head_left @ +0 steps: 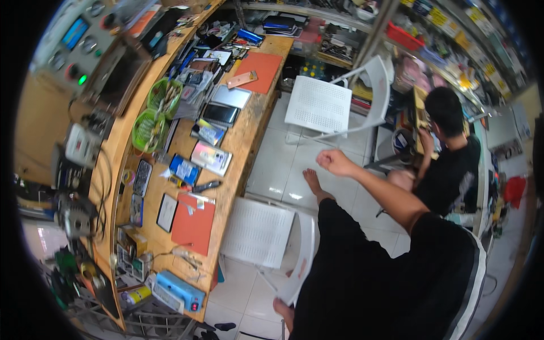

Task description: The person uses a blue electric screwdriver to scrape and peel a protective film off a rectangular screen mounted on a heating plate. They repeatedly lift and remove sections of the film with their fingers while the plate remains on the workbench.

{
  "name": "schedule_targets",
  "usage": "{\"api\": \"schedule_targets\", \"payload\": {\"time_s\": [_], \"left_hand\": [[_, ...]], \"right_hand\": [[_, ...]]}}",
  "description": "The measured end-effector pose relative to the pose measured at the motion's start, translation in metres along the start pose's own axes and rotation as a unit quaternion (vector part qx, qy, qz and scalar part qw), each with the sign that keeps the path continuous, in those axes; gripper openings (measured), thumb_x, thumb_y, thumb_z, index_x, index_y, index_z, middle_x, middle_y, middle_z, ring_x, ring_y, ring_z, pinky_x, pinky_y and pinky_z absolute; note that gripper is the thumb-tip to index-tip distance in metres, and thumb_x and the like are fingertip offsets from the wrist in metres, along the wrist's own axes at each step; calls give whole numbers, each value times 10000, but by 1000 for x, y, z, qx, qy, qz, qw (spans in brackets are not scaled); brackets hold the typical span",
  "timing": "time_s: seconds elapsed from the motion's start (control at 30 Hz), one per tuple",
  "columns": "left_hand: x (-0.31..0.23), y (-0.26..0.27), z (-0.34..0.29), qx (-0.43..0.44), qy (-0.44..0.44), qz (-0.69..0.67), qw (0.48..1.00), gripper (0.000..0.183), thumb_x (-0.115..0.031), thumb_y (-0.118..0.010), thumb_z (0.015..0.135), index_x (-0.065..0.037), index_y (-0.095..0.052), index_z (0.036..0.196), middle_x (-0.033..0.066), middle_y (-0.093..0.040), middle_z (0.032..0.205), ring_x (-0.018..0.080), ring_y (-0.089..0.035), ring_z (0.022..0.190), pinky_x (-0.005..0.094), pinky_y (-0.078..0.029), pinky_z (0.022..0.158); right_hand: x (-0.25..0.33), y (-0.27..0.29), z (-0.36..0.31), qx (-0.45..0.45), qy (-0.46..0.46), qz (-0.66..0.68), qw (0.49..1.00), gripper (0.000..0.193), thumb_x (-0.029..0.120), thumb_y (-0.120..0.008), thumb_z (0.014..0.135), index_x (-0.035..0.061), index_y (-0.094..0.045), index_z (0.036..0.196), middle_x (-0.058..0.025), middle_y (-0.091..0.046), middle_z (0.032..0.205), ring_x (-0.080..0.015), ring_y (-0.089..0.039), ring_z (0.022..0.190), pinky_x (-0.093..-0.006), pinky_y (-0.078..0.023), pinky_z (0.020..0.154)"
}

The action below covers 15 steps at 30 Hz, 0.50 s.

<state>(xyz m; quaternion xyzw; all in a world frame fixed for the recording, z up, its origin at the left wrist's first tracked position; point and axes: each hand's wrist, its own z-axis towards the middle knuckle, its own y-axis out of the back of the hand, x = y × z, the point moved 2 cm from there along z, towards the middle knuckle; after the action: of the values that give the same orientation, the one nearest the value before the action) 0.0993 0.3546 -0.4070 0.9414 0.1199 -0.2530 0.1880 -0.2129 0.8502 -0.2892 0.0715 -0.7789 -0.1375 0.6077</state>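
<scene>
Over the pale floor tiles point(272, 175), the right hand point(334, 162) hangs curled into a loose, nearly closed fist; I see nothing in its grasp. The left hand is out of view, so I cannot tell its state. From the fist, the nearest white chair point(317, 103) stands just apart at twelve o'clock, a second white chair point(258, 232) between seven and eight. Toward nine runs a wooden workbench point(243, 141) bearing a pale phone point(211, 158). At three sits a co-worker point(447, 175) in black.

The tiled floor point(276, 156) bears white chairs point(318, 103), the wooden bench point(247, 133) phones point(211, 158) and mats point(195, 232).
</scene>
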Motion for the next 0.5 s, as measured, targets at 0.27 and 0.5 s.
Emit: {"api": "schedule_targets", "payload": {"time_s": [0.27,0.5], "left_hand": [[-63,-127,5,-19,-14,292,956,753,-211,-658,930,-78,-315,1586,229,-566,1392,381,-597,1189,462,-516,909],[-57,-135,-54,5,-4,484,875,952,-258,-757,880,-75,-221,1644,257,-528,1488,416,-558,1308,491,-483,1036]], "right_hand": [[8,78,442,-148,125,-125,973,238,181,-642,985,10,-737,1121,-175,-769,956,-267,-754,879,-379,-574,784],[101,89,651,-267,215,-305,889,337,153,-701,885,4,-688,1188,-236,-715,1126,-413,-714,1018,-512,-583,892]]}}
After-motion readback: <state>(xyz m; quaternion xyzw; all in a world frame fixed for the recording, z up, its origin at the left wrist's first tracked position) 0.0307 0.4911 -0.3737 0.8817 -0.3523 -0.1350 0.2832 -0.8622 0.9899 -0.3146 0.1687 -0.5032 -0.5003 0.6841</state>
